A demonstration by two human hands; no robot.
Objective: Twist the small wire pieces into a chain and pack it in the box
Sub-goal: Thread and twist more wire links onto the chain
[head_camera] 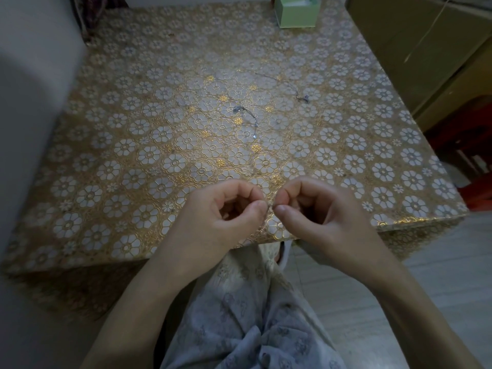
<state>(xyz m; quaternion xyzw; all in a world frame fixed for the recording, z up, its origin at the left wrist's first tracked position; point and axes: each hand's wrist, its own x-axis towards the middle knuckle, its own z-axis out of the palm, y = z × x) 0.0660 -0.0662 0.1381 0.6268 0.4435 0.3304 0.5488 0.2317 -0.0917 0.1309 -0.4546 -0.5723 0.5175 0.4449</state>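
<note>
- Left hand [226,209] and right hand [314,209] each pinch, fingertips nearly touching, a tiny wire piece too small to make out, above the near edge of the gold floral-patterned counter [133,155].
- Risk: a slipped pinch likely drops the piece to the floor.
- Thin silver wire strands [246,113] lie mid-counter.
- Pale green cardboard box [296,12] sits at the far edge; contents unclear.

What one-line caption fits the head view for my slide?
Both hands, left hand and right hand, pinch a tiny wire piece over the floral table.
</note>
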